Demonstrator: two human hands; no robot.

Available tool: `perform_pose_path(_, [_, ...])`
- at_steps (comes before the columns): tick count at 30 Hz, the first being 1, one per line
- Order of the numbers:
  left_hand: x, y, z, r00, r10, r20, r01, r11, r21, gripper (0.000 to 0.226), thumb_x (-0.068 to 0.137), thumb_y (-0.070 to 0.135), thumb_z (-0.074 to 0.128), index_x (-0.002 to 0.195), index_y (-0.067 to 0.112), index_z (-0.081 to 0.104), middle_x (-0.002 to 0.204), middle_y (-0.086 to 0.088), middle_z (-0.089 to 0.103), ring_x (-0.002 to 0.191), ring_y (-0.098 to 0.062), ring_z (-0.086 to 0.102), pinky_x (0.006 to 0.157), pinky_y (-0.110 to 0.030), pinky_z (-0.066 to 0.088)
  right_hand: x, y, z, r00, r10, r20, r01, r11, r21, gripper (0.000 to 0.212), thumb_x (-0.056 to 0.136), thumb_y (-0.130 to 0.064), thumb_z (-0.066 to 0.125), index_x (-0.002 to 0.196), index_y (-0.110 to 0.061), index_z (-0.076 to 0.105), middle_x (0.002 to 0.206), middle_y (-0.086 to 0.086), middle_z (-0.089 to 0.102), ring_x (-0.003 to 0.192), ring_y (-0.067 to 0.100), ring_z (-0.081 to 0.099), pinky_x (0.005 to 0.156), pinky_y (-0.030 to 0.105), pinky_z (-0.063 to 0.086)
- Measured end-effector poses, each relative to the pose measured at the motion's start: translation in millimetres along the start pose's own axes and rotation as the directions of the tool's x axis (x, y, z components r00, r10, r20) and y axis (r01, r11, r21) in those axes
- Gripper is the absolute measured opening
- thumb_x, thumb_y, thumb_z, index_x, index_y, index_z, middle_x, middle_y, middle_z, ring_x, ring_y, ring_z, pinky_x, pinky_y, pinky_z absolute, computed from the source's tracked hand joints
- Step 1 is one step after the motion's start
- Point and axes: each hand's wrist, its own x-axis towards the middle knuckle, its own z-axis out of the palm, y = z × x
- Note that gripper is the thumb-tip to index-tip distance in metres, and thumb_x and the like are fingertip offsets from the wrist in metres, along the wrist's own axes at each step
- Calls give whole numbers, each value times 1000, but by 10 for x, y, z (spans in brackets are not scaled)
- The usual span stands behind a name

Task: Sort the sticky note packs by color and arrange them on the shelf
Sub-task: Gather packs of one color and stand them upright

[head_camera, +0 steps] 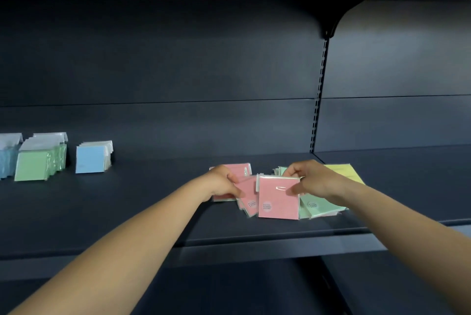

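We see both arms stretched forward over a dark shelf (127, 200), meeting at a loose heap of wrapped sticky note packs just right of its middle. The right hand (309, 179) pinches the upper right corner of a pink pack (277, 198), thumb on the face and fingers curled behind, so that the pack stands nearly upright with its lower edge down among the heap. The left hand (224, 182) is curled round the edge of a second pink pack (249, 197), which leans just behind and to the left of the first; the two packs overlap. Behind the left hand another pink pack (238, 170) lies flat, partly hidden by the knuckles. Under and to the right of the right wrist we see pale green packs (318, 206) lying fanned on the shelf, and beyond them a yellow pack (342, 173) lies flat, its near corner covered by the forearm. Well apart, at the far left of the same shelf, sorted packs stand on edge in rows: a light blue row (93, 159), beside it a green row (38, 161), and at the frame's edge a further blue row (7, 159), cut off by the border.
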Motion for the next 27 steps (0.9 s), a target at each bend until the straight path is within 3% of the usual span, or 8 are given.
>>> perform_pose_path(4, [-87, -34, -78, 999, -40, -19, 36, 984, -172, 40, 74, -3, 75, 112, 0, 62, 85, -1, 61, 67, -9, 59, 53, -12, 50, 9, 27, 106, 999, 15, -45, -8, 989, 147, 22, 73, 9, 72, 83, -10, 65, 87, 8, 70, 78, 21, 64, 78, 29, 51])
perform_pose_path(8, [-221, -129, -168, 999, -17, -36, 3, 933, -360, 38, 77, -11, 68, 113, -4, 62, 86, -5, 66, 78, -17, 66, 73, -23, 57, 39, 11, 239, 997, 25, -69, 0, 943, 334, 24, 74, 14, 67, 90, -4, 66, 83, 10, 67, 75, 22, 64, 77, 28, 52])
perform_pose_path(12, [-387, -205, -133, 994, 95, 60, -45, 821, -569, 39, 77, -12, 67, 112, 5, 65, 100, -9, 71, 94, -20, 68, 82, -28, 57, 77, -51, 441, 991, -6, -134, 55, 930, 364, 26, 75, 13, 65, 81, -11, 62, 82, 6, 65, 77, 22, 62, 77, 32, 52])
perform_pose_path(15, [-475, -247, -11, 994, 113, 3, -95, 848, -522, 41, 75, -8, 70, 112, 8, 65, 102, -7, 71, 96, -20, 68, 86, -30, 55, 66, -142, 614, 980, -41, -192, 104, 940, 326, 27, 77, 8, 67, 84, -17, 56, 84, 2, 64, 75, 15, 62, 64, 21, 50])
perform_pose_path(18, [-502, -338, 47, 988, 92, -125, -140, 879, -455, 38, 77, -5, 69, 113, 8, 66, 104, -7, 71, 96, -19, 67, 89, -31, 53, 55, -217, 766, 962, -65, -265, 142, 948, 284, 33, 76, -2, 72, 90, -20, 49, 88, 1, 61, 77, 14, 61, 66, 27, 51])
perform_pose_path(21, [-516, -476, -56, 974, 84, -212, -175, 872, -457, 36, 79, -6, 65, 109, 13, 67, 100, -4, 72, 93, -16, 68, 88, -27, 52, 76, -314, 916, 955, -75, -287, 149, 957, 247, 37, 79, -11, 73, 105, -21, 48, 91, -3, 60, 75, 6, 58, 62, 19, 47])
perform_pose_path(25, [-448, -679, -374, 945, 130, -299, -257, 862, -437, 37, 80, -8, 61, 100, 22, 68, 102, -2, 72, 91, -15, 68, 85, -24, 52, 311, -586, 1193, 936, -128, -327, 233, 922, 308, 31, 79, -8, 72, 108, -12, 62, 92, 0, 67, 82, 12, 63, 79, 27, 53])
perform_pose_path(27, [-363, -812, -595, 923, 136, -360, -282, 874, -395, 38, 80, -8, 59, 100, 22, 69, 100, 0, 72, 88, -12, 69, 75, -15, 51, 514, -788, 1366, 930, -142, -340, 256, 912, 319, 28, 82, -7, 68, 109, -11, 63, 95, 1, 67, 86, 14, 63, 78, 24, 51])
